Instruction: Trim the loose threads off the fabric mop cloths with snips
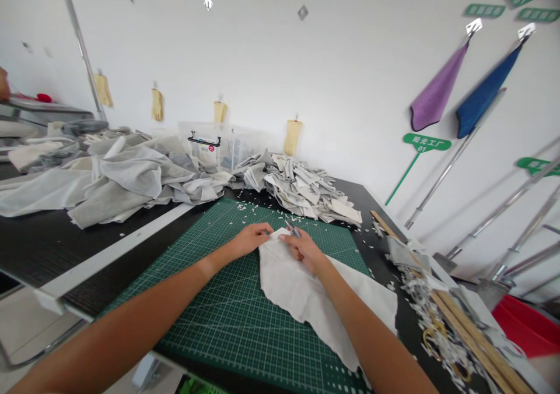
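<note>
A fabric-cutting workshop: a green cutting mat [227, 324], heaped cloth offcuts [297, 187], and yellow rubber gloves [293, 137] hung along the wall.

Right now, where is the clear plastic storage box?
In the head view, the clear box stands beyond the heaped pale grey fabric, left of centre, below a hanging yellow glove on the white wall.

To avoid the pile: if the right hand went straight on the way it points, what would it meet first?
The small scissors at the fingertips of the right hand come first. Past them lie white scraps on the cutting mat, then the heap of cloth pieces, though depth is unclear.
</note>
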Available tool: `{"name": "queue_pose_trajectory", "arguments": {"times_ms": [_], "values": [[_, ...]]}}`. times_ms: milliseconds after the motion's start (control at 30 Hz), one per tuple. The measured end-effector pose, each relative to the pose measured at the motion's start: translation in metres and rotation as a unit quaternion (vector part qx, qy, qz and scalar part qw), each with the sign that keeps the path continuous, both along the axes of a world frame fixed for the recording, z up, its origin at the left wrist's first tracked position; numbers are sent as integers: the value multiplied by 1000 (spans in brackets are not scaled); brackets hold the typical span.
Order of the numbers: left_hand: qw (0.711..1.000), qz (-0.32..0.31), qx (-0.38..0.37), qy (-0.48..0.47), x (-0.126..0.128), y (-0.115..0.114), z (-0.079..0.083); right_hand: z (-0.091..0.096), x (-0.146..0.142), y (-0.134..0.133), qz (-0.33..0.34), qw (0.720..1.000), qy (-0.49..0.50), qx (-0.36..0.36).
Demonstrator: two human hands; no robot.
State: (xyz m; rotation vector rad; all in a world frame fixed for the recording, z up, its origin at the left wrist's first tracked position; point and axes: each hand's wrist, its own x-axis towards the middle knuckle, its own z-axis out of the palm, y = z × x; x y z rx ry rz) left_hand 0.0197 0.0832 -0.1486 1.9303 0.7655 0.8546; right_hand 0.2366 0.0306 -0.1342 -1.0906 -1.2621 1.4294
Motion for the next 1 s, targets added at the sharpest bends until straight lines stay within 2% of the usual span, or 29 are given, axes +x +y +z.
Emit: {"name": "queue_pose_trajectory", "arguments": {"times_ms": [133,300,367,500,633,767,833,933,1000], "values": [[999,18,23,21,0,0,-1,3,-1,-2,-9,1000,-9,-8],[995,55,80,37,-1,-1,-6,8,6,-3,83,995,2,-47],[993,61,88,42,-1,-1,-6,8,8,-2,96,994,17,-51],[992,55,113,30,1,-4,0,2,5,1,47,998,4,-34],[993,59,101,11,5,-9,6,-6,-2,2,-16,999,-35,-3],[989,76,120,50,5,-9,2,-12,-5,3,-19,996,-85,33],[989,79,106,62,5,-8,-1,-12,-6,4,-25,994,-100,36],[992,87,83,46,3,-8,-2,-11,-8,5,-37,991,-123,25],[990,97,94,26,3,-11,1,-9,-10,6,-30,990,-134,18]]}}
